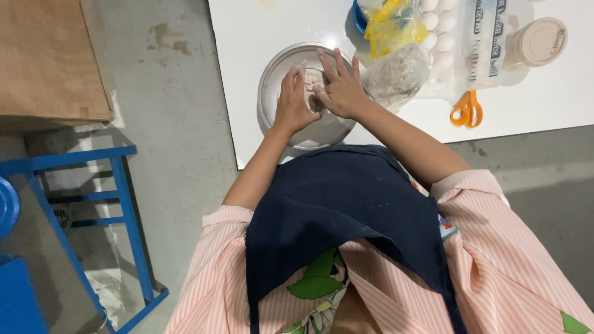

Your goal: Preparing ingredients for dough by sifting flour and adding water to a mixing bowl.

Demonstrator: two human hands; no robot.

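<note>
Head view: dough (312,82) between hands (in bowl (275,68)).

orange scissors (466,111), egg carton (437,37), blue frame (124,204)

Hidden and cut-off items, head view:

- Brown lump (312,86) in the metal bowl (272,68): mostly covered by the left hand (292,102) and right hand (342,91); its full shape cannot be told.
- Bowl, near rim: partly behind the dark apron (346,210).
- Egg tray (436,37): cut by the top edge; some eggs sit behind a clear wrapper.
- Blue dish (358,18): mostly under a yellow bag (390,25), cut at top.
- Table (247,37): top and right sides run out of frame.
- Blue round thing (6,207): cut by the left edge, kind unclear.
- Cardboard (43,55): cut at top and left.
- Person's lap and feet: hidden beneath the clothing.
</note>
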